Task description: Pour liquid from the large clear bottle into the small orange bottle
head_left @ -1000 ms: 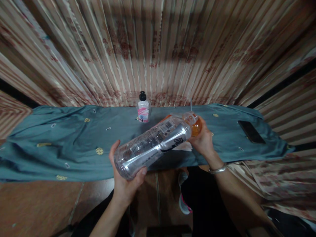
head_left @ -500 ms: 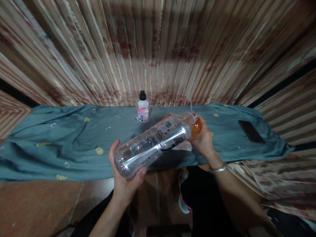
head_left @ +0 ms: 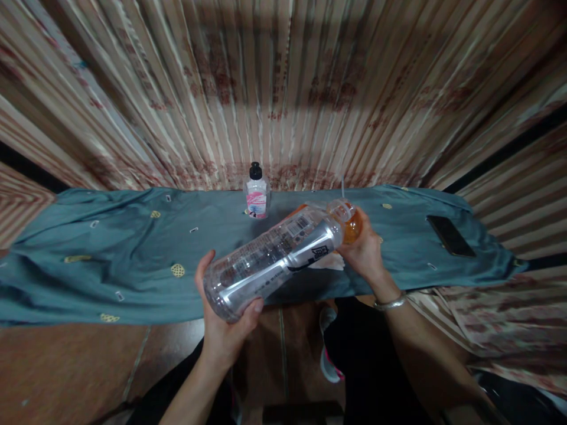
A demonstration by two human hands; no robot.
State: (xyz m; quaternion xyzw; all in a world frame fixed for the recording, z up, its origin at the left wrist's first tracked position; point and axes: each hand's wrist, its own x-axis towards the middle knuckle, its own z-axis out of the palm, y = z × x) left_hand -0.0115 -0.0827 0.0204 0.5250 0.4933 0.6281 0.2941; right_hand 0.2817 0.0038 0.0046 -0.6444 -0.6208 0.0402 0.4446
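My left hand (head_left: 224, 321) grips the base of a large clear plastic bottle (head_left: 270, 260) that lies tipped nearly on its side, its neck pointing up and to the right. The bottle's mouth meets a small clear container of orange liquid (head_left: 349, 224), which my right hand (head_left: 365, 254) holds from below. A silver bracelet (head_left: 390, 304) circles my right wrist. Both hands hover over the front edge of a teal cloth (head_left: 110, 254).
A small bottle with a black cap and pink label (head_left: 257, 198) stands at the back of the cloth. A dark phone (head_left: 450, 235) lies on the cloth at the right. Striped curtains (head_left: 283, 88) hang behind. Brown tiled floor (head_left: 66, 372) lies below.
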